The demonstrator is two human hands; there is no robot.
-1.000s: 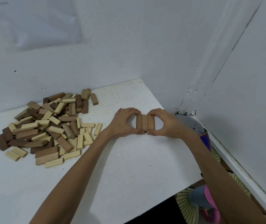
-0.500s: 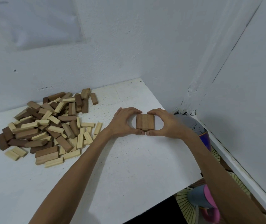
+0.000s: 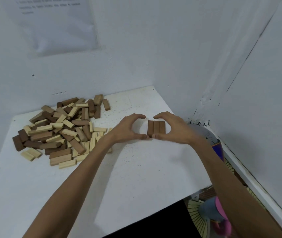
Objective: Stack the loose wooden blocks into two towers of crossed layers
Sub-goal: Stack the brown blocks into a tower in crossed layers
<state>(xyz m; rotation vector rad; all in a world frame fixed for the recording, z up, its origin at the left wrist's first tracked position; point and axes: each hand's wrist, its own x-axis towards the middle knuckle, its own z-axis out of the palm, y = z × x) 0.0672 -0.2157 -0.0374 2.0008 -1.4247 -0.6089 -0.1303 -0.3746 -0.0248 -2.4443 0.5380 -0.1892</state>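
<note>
Hands set either side of one row of three brown rectangular wooden blocks [image 3: 156,128], right of centre on the white, speckled tabletop [image 3: 136,169].

Left hand [image 3: 126,129]: curved into a loose C, fingers arched clear of the row, bare surface showing between palm and nearest block, thumb tip at the near end of the row. Nothing gripped.

Right hand [image 3: 178,129]: mirrored C, thumb tip at the near end beside the left thumb, fingers arched over the far end. Contact with the far ends not discernible, so grip impossible to confirm.

Row: blocks flat, long sides touching, ends flush. Smooth matt faces, square edges, reddish-brown tone. Single layer only.

Loose pile of wooden blocks [image 3: 63,129]: well apart to the left, same bar shape, mixed pale cream, tan and dark brown. Criss-cross, some on top of others, some on edge. One tan block [image 3: 106,104] slightly apart at the far side of the pile. Left forearm across the pile's right edge, hiding parts of a few pale blocks.

Surroundings: white painted walls meeting in a corner behind the row, paint cracked at the foot of the corner. White paper sheet [image 3: 56,23] with faint, illegible print on the left wall. Grey-topped container with a blue side [image 3: 205,134] just beyond the right edge of the tabletop, partly hidden by the right wrist. Lower down, blurred blue and pink object [image 3: 212,210], partly behind the right forearm.
</note>
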